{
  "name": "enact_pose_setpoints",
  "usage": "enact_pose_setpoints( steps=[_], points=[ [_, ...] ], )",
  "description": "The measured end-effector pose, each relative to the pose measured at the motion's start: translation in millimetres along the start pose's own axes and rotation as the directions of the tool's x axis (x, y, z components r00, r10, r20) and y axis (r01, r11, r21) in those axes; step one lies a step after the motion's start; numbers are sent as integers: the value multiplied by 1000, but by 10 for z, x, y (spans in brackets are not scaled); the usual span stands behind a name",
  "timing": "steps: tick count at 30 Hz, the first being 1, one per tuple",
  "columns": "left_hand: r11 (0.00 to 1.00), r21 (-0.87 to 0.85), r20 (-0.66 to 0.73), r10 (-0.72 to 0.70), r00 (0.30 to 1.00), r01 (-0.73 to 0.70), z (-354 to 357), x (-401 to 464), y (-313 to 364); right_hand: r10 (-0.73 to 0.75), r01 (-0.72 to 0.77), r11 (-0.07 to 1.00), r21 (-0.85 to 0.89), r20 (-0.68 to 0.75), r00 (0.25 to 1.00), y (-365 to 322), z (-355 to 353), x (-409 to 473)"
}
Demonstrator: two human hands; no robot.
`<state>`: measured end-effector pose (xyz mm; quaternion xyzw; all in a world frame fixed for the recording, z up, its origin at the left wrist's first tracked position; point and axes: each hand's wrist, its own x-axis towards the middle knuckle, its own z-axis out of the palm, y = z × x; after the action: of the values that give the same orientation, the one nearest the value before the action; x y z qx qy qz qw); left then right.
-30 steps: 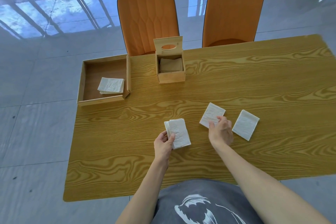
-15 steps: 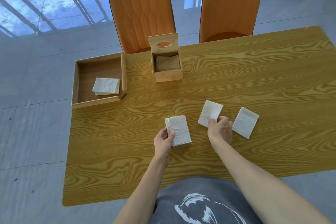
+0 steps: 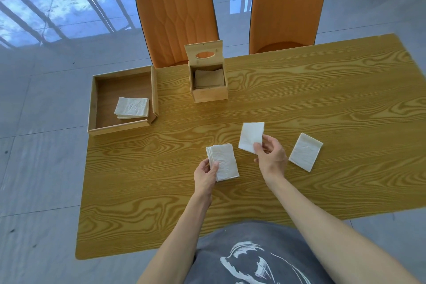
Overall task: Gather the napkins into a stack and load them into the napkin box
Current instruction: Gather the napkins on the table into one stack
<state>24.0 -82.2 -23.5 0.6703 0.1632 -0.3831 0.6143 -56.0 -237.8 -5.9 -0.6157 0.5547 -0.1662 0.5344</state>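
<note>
My left hand (image 3: 205, 174) grips a small stack of white napkins (image 3: 224, 162) by its near left corner, just above the wooden table (image 3: 299, 104). My right hand (image 3: 270, 157) pinches a single white napkin (image 3: 250, 136) by its near edge, lifted off the table to the right of the stack. Another single napkin (image 3: 304, 151) lies flat to the right of that hand. The wooden napkin box (image 3: 208, 93) stands at the far middle with its lid (image 3: 204, 53) up, napkins visible inside.
A shallow wooden tray (image 3: 92, 108) sits at the table's far left corner and holds a small pile of white napkins (image 3: 131, 107). Two orange chairs (image 3: 176, 18) stand behind the table. Grey tiled floor surrounds it.
My right hand has picked the single napkin up off the table and raised it. The left hand keeps its hold on the stack. The camera view has shifted slightly.
</note>
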Motion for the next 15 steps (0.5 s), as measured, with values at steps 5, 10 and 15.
enact_pose_setpoints(
  steps=[5,10,15],
  points=[
    [1000,-18,16,-23,1000,23,-27,16,-15,15,-54,988,147,255,967,35,8,-143],
    [998,-41,15,-44,999,44,-36,12,-13,26,-69,993,94,400,916,179,31,-261],
    [996,-67,3,-61,998,61,-29,-1,8,24,-63,995,77,425,905,187,65,-293]
  ],
)
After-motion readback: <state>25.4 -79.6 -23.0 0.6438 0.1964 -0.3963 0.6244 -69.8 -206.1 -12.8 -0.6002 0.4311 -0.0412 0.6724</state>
